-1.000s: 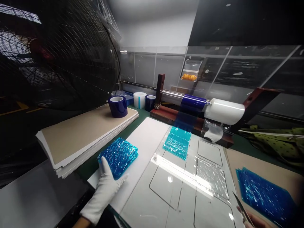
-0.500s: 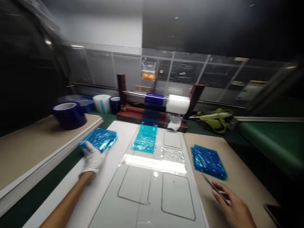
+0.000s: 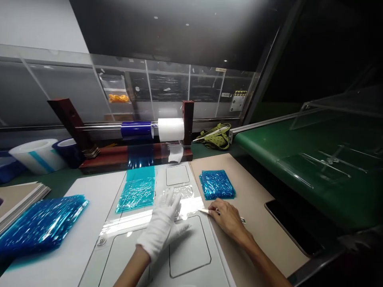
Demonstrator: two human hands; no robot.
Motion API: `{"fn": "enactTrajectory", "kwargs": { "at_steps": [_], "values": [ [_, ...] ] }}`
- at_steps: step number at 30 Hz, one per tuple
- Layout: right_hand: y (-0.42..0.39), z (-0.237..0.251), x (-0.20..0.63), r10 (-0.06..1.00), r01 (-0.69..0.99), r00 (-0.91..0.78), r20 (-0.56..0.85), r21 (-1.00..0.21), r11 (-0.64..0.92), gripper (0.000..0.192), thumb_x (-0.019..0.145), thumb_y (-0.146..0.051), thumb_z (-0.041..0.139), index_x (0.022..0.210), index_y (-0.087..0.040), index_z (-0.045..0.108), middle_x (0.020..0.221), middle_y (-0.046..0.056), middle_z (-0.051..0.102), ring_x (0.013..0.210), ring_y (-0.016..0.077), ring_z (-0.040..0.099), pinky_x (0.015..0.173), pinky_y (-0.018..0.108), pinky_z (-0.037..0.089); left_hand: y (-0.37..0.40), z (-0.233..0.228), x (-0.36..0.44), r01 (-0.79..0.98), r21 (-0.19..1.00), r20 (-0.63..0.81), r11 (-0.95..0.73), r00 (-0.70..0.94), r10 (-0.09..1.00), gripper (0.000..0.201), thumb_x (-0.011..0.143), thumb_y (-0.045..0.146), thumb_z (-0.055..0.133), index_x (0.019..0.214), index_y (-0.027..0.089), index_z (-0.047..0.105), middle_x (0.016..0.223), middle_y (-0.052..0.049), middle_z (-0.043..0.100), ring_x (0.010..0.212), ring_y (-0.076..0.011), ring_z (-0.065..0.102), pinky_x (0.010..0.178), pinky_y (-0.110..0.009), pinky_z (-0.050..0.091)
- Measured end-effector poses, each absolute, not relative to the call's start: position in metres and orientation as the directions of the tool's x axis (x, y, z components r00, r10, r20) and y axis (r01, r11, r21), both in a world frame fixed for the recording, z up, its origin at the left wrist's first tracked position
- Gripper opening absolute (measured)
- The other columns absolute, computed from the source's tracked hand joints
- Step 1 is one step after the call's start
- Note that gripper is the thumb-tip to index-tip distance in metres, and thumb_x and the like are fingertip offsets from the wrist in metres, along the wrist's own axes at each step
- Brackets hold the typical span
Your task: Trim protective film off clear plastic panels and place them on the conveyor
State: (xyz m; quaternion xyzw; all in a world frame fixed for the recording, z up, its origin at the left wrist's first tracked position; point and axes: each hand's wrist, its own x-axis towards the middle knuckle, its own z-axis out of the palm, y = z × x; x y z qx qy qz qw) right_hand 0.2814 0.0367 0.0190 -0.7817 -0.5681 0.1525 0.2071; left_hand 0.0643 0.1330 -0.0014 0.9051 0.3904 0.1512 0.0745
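A: The white-gloved left hand lay flat, fingers spread wide, on the clear plastic strip running across the white template board with cut-out outlines.

B: And the bare right hand was pinched narrow round a thin silvery blade, its tip resting at the strip's right end, just beside the glove.

A: That read as the cutting step: the glove pinning the work down, the blade set to trim the crinkled clear film patch lying against the strip.

B: The next move would call for a steady draw along the strip's edge, with the gloved fingers kept out of the blade's line.

A: Now the count. Two stacks of cut blue film pieces, one on the tan card sheet near the right hand, and one far left.

B: One cyan film length hung down from the dark blue roll on the metal rod, with one white roll touching it.

A: Spare rolls at the left: one white and one dark blue, as far as could be seen. One dark slab, perhaps a phone, lay on the card.
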Motion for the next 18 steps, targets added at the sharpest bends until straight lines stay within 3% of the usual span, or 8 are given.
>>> {"fn": "enactTrajectory", "kwargs": {
  "at_steps": [3,5,7,9,14,16,18],
  "values": [
    [0.042,0.015,0.281,0.965,0.795,0.264,-0.006,-0.565,-0.221,0.012,0.082,-0.023,0.059,0.079,-0.023,0.07,0.089,0.002,0.071,0.087,0.02,0.065,0.074,0.028,0.044,0.138,-0.009,0.08,0.618,0.232,0.212,-0.751,0.721,0.659,0.097,0.053,0.068,0.074,0.135,0.021,0.05,0.141,-0.015,0.05,0.133,-0.0385,0.04,0.108,-0.051,0.038],
    [0.042,0.013,0.283,0.975,0.766,0.223,-0.009,-0.617,-0.181,0.008,0.08,-0.024,0.063,0.08,-0.022,0.071,0.088,0.0,0.072,0.082,0.0168,0.065,0.072,0.025,0.046,0.142,-0.012,0.08,0.603,0.218,0.244,-0.767,0.728,0.641,0.083,0.068,0.06,0.069,0.137,0.019,0.046,0.138,-0.014,0.052,0.128,-0.0336,0.046,0.106,-0.048,0.042],
    [0.039,0.013,0.286,0.982,0.744,0.191,-0.004,-0.652,-0.147,0.007,0.078,-0.024,0.066,0.082,-0.021,0.071,0.088,-0.001,0.072,0.079,0.0151,0.065,0.07,0.022,0.048,0.144,-0.014,0.077,0.599,0.199,0.283,-0.776,0.723,0.631,0.055,0.087,0.041,0.053,0.137,0.02,0.045,0.133,-0.012,0.057,0.122,-0.0261,0.054,0.104,-0.043,0.045],
    [0.031,0.014,0.29,0.982,0.742,0.191,0.012,-0.656,-0.136,0.01,0.079,-0.022,0.064,0.086,-0.021,0.071,0.09,0.0,0.071,0.08,0.0153,0.065,0.071,0.023,0.049,0.145,-0.016,0.072,0.596,0.169,0.315,-0.785,0.722,0.616,0.041,0.094,0.02,0.035,0.131,0.022,0.051,0.126,-0.009,0.062,0.114,-0.0213,0.059,0.101,-0.039,0.048],
    [-0.004,0.016,0.3,0.945,0.816,0.32,0.072,-0.527,-0.236,0.019,0.083,-0.017,0.053,0.09,-0.021,0.07,0.093,0.007,0.068,0.091,0.0247,0.063,0.077,0.036,0.048,0.121,-0.02,0.045,0.599,0.076,0.411,-0.797,0.71,0.572,0.069,0.079,-0.008,0.023,0.131,0.026,0.054,0.132,-0.005,0.061,0.119,-0.0197,0.059,0.102,-0.037,0.049],
    [-0.023,0.022,0.304,0.933,0.84,0.348,0.094,-0.473,-0.265,0.02,0.081,-0.017,0.056,0.095,-0.021,0.07,0.095,0.008,0.068,0.094,0.0282,0.062,0.079,0.04,0.048,0.096,-0.02,0.03,0.55,0.013,0.482,-0.835,0.728,0.487,0.07,0.08,-0.005,0.031,0.138,0.031,0.046,0.134,-0.001,0.059,0.119,-0.0199,0.059,0.098,-0.035,0.052],
    [-0.043,0.037,0.309,0.931,0.86,0.344,0.125,-0.439,-0.259,0.024,0.083,-0.019,0.056,0.102,-0.023,0.069,0.097,0.007,0.068,0.092,0.0259,0.064,0.078,0.038,0.049,0.066,-0.018,0.018,0.459,-0.023,0.54,-0.888,0.753,0.376,0.065,0.084,0.009,0.044,0.142,0.035,0.039,0.13,0.001,0.062,0.115,-0.0213,0.061,0.09,-0.034,0.057]
  ]
}}
